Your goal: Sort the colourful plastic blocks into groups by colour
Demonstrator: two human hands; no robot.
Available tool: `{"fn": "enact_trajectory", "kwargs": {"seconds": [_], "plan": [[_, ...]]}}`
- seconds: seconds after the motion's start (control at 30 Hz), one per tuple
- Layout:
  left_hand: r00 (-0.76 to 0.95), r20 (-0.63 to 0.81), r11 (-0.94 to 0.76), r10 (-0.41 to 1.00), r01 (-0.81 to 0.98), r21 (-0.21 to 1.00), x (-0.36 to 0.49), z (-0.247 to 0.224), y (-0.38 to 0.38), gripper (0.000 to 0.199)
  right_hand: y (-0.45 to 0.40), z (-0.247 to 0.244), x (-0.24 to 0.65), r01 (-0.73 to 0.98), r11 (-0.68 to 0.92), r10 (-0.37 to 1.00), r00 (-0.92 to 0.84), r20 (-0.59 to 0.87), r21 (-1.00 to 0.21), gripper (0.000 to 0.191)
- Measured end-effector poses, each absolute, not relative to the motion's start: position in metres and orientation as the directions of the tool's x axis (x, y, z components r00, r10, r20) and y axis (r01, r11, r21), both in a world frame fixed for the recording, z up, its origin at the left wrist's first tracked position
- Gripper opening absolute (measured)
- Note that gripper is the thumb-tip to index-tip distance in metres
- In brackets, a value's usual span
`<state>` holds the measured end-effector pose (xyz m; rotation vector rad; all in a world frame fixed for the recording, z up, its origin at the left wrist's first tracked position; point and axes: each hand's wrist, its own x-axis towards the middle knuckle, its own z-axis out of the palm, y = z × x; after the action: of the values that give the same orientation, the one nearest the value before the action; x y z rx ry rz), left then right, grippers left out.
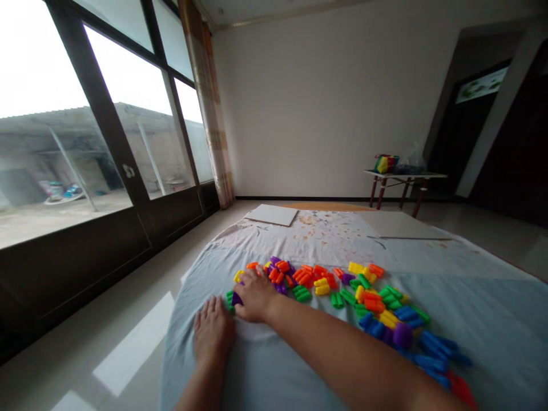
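Two bare forearms come nearest: the right forearm (342, 348) crosses from the lower right, and the left forearm (201, 388) rises more steeply beside it. They end in two hands on one bench (331, 206), its light cloth (492, 308) spread beneath them. On the left hand (214, 330), the fingers lie flat, nearly together, on the cloth. On the right hand (256, 295), the fingers reach over the left end of a heap of plastic pieces (302, 293), with one purple piece (236, 298) at the gap between thumb and fingers; I cannot tell whether it is gripped.

One green piece (230, 299) sits just left of that purple one, between the two hands, and one yellow piece (238, 276) is just beyond the right fingers. The rest run rightward from the right fingers in a curve towards the person, in six colours: orange, yellow, green, purple, blue and red. They overlap too much for an exact count. Along the curve, well to the right of the fingers, are one rounded purple piece (403, 335), several blue pieces (432, 345) and, partly hidden by the arm, one red piece (462, 389).

Beyond the fingers lie two boards: a white board (272, 214) almost straight ahead, and a greyish board (402, 224) farther right. Well past them, to the right, one small stand (428, 176) holds one multicoloured bag (386, 164) and a clear plastic bag (411, 160).
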<state>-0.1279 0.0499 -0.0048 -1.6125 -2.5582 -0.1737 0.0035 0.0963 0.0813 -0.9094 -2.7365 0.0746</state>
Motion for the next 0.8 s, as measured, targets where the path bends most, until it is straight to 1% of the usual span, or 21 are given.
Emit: {"fn": "enact_trajectory", "kwargs": {"seconds": [0.07, 0.13, 0.2, 0.27, 0.3, 0.4, 0.47, 0.57, 0.67, 0.73, 0.77, 0.8], "plan": [[-0.421, 0.14, 0.423, 0.896, 0.906, 0.014, -0.129, -0.008, 0.049, 0.051, 0.109, 0.078, -0.033, 0.582, 0.8, 0.6, -0.782, 0.17, -0.145, 0.047], [-0.428, 0.127, 0.432, 0.895, 0.902, -0.004, -0.129, -0.008, 0.048, 0.053, 0.12, 0.073, -0.053, 0.599, 0.782, 0.617, -0.784, 0.074, -0.173, 0.052], [-0.456, 0.122, 0.459, 0.882, 0.888, 0.0, -0.128, -0.007, 0.048, 0.054, 0.13, 0.067, -0.057, 0.642, 0.743, 0.642, -0.763, -0.065, -0.189, 0.055], [-0.486, 0.127, 0.487, 0.865, 0.873, 0.024, -0.126, -0.006, 0.049, 0.056, 0.138, 0.061, -0.045, 0.668, 0.724, 0.65, -0.745, -0.153, -0.173, 0.055], [-0.495, 0.131, 0.494, 0.859, 0.868, 0.037, -0.126, -0.005, 0.05, 0.057, 0.141, 0.058, -0.035, 0.666, 0.729, 0.647, -0.745, -0.159, -0.158, 0.055], [-0.504, 0.136, 0.5, 0.853, 0.864, 0.062, -0.125, -0.004, 0.051, 0.059, 0.142, 0.052, 0.008, 0.65, 0.755, 0.64, -0.759, -0.117, -0.087, 0.05], [-0.5, 0.137, 0.495, 0.855, 0.866, 0.07, -0.125, -0.004, 0.051, 0.059, 0.136, 0.052, 0.043, 0.666, 0.745, 0.658, -0.743, -0.124, -0.041, 0.047], [-0.498, 0.144, 0.493, 0.855, 0.867, 0.073, -0.126, -0.006, 0.051, 0.06, 0.125, 0.061, 0.103, 0.717, 0.696, 0.712, -0.681, -0.17, 0.038, 0.043], [-0.504, 0.145, 0.5, 0.851, 0.864, 0.066, -0.127, -0.009, 0.053, 0.06, 0.118, 0.08, 0.153, 0.785, 0.603, 0.784, -0.55, -0.287, 0.144, 0.033], [-0.517, 0.14, 0.513, 0.845, 0.856, 0.068, -0.127, -0.009, 0.053, 0.061, 0.122, 0.093, 0.167, 0.823, 0.542, 0.816, -0.467, -0.341, 0.169, 0.033], [-0.526, 0.137, 0.522, 0.839, 0.85, 0.07, -0.126, -0.009, 0.054, 0.06, 0.125, 0.098, 0.165, 0.838, 0.522, 0.831, -0.458, -0.316, 0.158, 0.033], [-0.534, 0.134, 0.529, 0.835, 0.846, 0.072, -0.126, -0.008, 0.054, 0.06, 0.13, 0.1, 0.158, 0.848, 0.514, 0.844, -0.473, -0.253, 0.13, 0.033]]}}
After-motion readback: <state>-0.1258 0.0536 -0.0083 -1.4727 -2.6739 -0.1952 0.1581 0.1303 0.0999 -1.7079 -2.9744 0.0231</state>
